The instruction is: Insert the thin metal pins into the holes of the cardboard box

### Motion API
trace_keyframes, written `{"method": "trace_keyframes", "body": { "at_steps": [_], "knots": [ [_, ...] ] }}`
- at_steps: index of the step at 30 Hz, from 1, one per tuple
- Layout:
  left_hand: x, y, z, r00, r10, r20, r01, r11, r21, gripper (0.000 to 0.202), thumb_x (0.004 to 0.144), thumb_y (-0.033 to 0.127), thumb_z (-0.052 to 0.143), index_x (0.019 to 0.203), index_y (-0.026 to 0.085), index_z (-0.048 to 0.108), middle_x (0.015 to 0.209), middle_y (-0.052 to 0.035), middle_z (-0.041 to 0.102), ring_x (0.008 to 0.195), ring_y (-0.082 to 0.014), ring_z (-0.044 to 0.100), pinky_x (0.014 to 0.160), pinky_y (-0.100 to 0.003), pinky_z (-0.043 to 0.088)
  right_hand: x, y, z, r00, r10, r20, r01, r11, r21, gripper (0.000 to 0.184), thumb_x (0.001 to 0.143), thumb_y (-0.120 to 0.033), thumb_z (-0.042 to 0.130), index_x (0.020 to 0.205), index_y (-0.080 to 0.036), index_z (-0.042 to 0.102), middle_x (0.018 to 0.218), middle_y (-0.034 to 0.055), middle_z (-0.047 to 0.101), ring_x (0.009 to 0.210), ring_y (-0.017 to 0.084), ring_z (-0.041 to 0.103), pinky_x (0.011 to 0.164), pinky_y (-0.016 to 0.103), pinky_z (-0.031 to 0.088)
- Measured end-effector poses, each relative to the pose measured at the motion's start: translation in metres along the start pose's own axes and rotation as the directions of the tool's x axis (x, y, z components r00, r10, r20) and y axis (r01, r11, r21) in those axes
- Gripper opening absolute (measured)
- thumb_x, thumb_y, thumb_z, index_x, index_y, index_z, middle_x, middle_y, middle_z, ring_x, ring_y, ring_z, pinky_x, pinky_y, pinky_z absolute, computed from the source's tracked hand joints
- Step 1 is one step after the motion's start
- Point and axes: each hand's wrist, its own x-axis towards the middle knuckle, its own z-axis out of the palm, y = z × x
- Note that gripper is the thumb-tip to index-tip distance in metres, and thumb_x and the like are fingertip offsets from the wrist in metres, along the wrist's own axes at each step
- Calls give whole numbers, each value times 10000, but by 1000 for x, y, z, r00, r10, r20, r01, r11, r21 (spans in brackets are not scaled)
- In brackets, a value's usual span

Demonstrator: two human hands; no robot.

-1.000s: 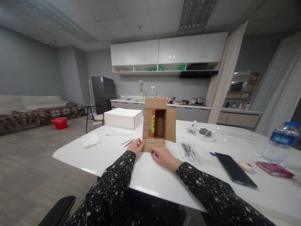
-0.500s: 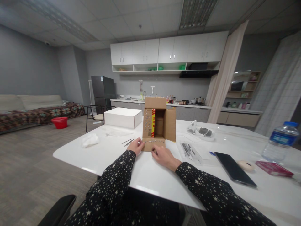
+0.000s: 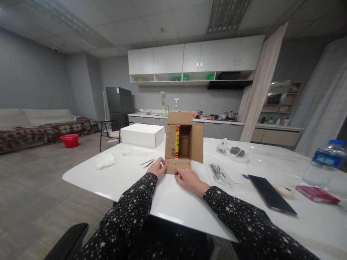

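On the white table (image 3: 130,180), near its front edge, the open cardboard box (image 3: 184,142) lies on its side. My left hand (image 3: 157,168) and right hand (image 3: 189,179) rest curled, fingertips touching its lower flap (image 3: 177,167).

Brown carton (image 3: 187,142) (red-yellow stripe); white table (image 3: 168,202) — black star-dotted sleeves (image 3: 230,213).
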Motion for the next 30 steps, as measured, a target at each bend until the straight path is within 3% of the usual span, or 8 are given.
{"method": "trace_keyframes", "body": {
  "at_steps": [19,25,30],
  "knots": [
    [-12,20,-9,997,-19,75,9,991,134,95,806,322,475,827,238,515,585,47,522,583,-147,494,547,-249,276,0,0,0,1000,-17,-14,17,1000,8,240,914,-289,402,1036,-219,596,929,48,692,852,196,629,656,268,349],
    [-12,22,-5,993,111,43,-116,981,158,89,817,276,461,878,228,507,716,11,591,663,-161,545,584,-264,328,0,-2,-2,1000,-9,0,9,1000,-4,247,916,-290,394,1046,-214,589,932,56,689,855,200,626,661,270,349],
    [-14,35,0,946,322,-19,-304,909,287,83,804,208,459,859,203,520,901,-51,588,845,-192,564,746,-309,393,1,-1,-1,1000,-20,10,20,1000,-2,261,916,-302,377,1054,-208,578,926,62,685,840,211,625,649,277,351]
  ]
}}
